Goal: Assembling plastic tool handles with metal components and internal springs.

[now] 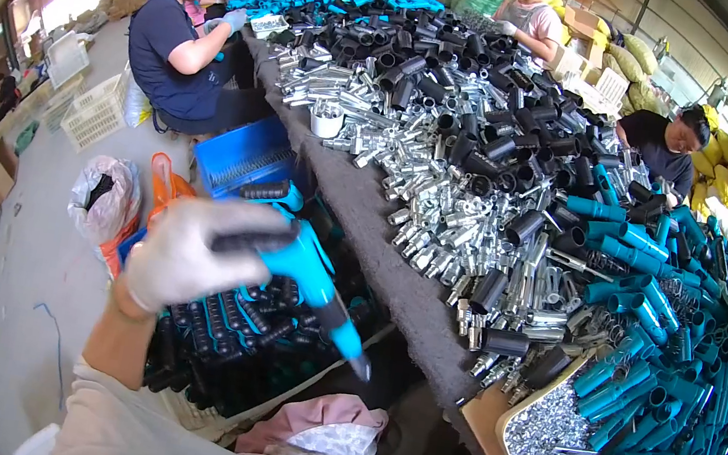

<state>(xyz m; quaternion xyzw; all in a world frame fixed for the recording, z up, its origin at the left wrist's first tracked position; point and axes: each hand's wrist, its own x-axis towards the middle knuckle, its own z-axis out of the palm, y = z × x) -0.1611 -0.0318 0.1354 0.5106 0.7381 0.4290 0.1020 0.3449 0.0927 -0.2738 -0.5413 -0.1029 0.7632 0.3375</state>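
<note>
- The left hand [191,249], in a pale glove, sits at about 9 o'clock of the picture's middle, its fingers [238,220] wrapped tight around a blue-and-black handle [306,271].
- The handle slants from the hand down toward 4 o'clock, its blue body narrowing to a dark tip [359,368] that hangs in the air just off the tabletop's [394,279] near edge.
- The right hand is out of view, so whether its fingers are wide or narrow is impossible to say.
- Below the held handle, toward 6 o'clock, a bin of finished black-ribbed handles [246,323] lies stacked beside the person's lap.
- The grey felt tabletop runs from 12 o'clock down to 5 o'clock, piled with silver metal sleeves [446,183], black tubes [464,64] and teal tubes [645,364].
- At 5 o'clock a shallow tray of small silver screws [548,443] rests on the tabletop's corner.
- A blue crate [248,154] stands on the floor at 11 o'clock of the hand, with plastic bags [105,198] to its left.
- A seated person in a dark top [174,48] works at 11 o'clock; two more people [527,17] sit on the tabletop's far side, toward 1 o'clock.
</note>
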